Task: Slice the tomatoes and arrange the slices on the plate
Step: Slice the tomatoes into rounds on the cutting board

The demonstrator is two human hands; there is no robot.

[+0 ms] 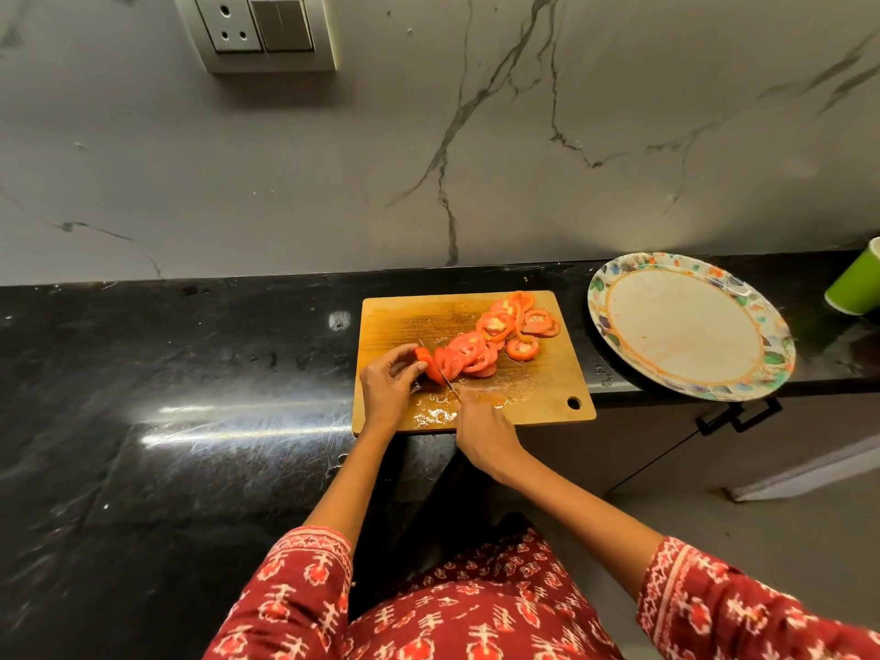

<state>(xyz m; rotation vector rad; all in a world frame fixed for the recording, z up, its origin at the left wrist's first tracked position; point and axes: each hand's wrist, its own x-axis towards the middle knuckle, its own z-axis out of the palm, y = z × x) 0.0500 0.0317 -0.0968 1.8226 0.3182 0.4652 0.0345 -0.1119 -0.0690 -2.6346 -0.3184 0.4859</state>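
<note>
One wooden cutting board [533, 388] lies on our black stone counter [166, 373], its front edge level with the counter's edge, a hanging hole [574, 403] at its near right corner. On it we count:

- Tomato slices [495, 338], a loose overlapping row running from the board's middle up to its far right corner; one slice [522, 348] lies flat just beside the row.
- Uncut tomato end [425, 362], at the left close of the row, held by our left hand [388, 385], whose fingers curl over it from the left, fingertips on the skin.
- Knife [440, 369], thin blade set down into the tomato right beside those fingertips. Our right hand [485, 433] grips the handle; the handle itself is hidden under the hand.
- Juice and seeds [435, 412], a wet patch on the board's near side between our two hands.

One paper plate [776, 335] with a floral rim sits on the counter to the right of the board, apart from it, its near edge overhanging the counter. It carries no slices.

One green cup [857, 283] stands at the far right, cut off by the picture's edge.

One wall socket and switch [257, 26] is mounted on the marble backsplash [476, 135]. Both our sleeves [305, 578] are red with a white print.
</note>
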